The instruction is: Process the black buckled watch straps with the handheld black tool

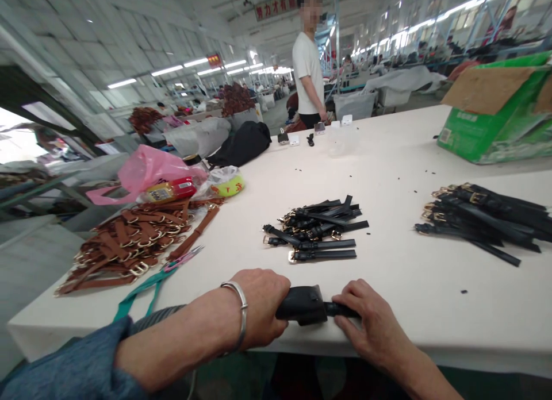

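My L fingers (278, 327) are wrapped tight round a black tool (304, 305) (can't tell what kind), back of the fist up, prob. b/c a full wrap steadies a chunky body better than a pinch would. My R fingers (348, 299) pinch a thin black strap (334, 309), thumb below, index above, right up by the tool's R side; a grip that close likely stops it bending. Can't tell if the strap goes inside or just touches, as the tool's body hides its end. Both are near the front edge of the desk (397, 268), prob. for elbow comfort. A ribbed hose (161, 316) shows behind my L forearm; can't see whether it joins the tool.

Straight ahead: the middle pile (319, 222) of black straps, mostly buckles L, tails R, which'd suit a quick grab. The R pile (487, 216) of similar straps lies well apart, maybe so the lots don't mix. Brown straps (125, 245) are heaped on the L, w/ scissors (183, 259) and a teal ribbon (140, 293) just beside. Pink bag (150, 167) and green carton (487, 130) sit farther back, prob. to free elbow room.
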### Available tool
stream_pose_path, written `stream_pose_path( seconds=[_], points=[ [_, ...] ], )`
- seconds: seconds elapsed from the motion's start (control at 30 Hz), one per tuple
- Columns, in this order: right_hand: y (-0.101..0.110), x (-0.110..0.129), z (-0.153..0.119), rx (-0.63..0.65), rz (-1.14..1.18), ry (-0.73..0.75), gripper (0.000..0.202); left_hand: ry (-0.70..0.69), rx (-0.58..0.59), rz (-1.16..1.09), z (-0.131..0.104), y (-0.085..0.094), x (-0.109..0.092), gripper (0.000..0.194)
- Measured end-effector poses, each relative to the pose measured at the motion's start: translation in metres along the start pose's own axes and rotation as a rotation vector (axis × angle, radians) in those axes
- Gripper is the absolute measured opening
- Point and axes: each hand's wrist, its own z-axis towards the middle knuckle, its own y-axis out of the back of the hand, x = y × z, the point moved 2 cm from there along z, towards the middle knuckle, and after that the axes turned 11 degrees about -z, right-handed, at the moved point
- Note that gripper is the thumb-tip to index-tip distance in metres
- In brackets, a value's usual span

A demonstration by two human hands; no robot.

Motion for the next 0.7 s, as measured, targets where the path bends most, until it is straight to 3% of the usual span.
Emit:
stream_pose_path(
  seconds=[0.13, 0.27, 0.53, 0.7],
  points=[
    [-0.002, -0.001, 0.000, 0.016, 0.014, -0.003, 0.022, -0.003, 0.016, 0.102, 0.007, 0.012, -0.013, 0.027],
    [-0.002, -0.001, -0.001, 0.026, 0.009, -0.019, 0.021, -0.023, 0.015, 0.146, 0.014, 0.013, -0.026, 0.027],
    [0.000, -0.001, -0.001, 0.050, 0.026, -0.004, 0.020, -0.026, 0.031, 0.136, 0.007, 0.010, -0.015, 0.026],
    [-0.001, -0.002, -0.001, 0.052, 0.018, -0.003, 0.022, -0.052, 0.053, 0.160, 0.014, 0.012, -0.026, 0.027]
  ],
)
